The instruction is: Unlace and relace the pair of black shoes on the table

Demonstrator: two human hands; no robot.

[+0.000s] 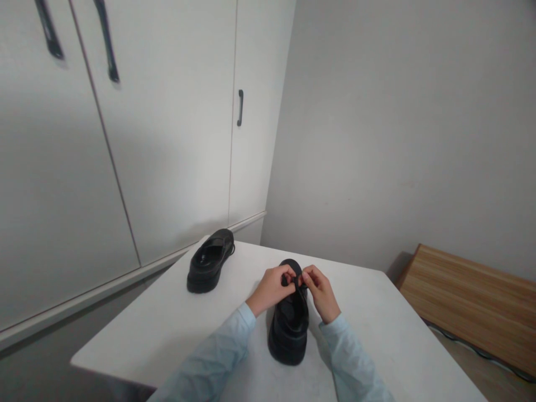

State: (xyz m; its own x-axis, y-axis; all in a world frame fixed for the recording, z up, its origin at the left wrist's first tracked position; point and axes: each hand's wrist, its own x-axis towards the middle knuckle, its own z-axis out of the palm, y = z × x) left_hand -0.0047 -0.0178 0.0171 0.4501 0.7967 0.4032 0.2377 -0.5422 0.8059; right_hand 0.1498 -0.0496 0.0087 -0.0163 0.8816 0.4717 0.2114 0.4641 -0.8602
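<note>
In the head view, the left hand (272, 286) and right hand (321, 289) pinch, with nearly closed fingers (288, 271), what seems a thin black lace (297, 285), apparently not yet tied, atop the shiny black shoe (288, 338) on the white table (247, 268), its black mate (204, 274) untouched farther left.

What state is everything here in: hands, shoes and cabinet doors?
Left hand: pinching the black lace or strap.
Right hand: pinching it too.
Nearer shoe: upright on the white table, toe pointing away.
Farther shoe: upright, untouched.
Cabinet doors: shut.
</note>
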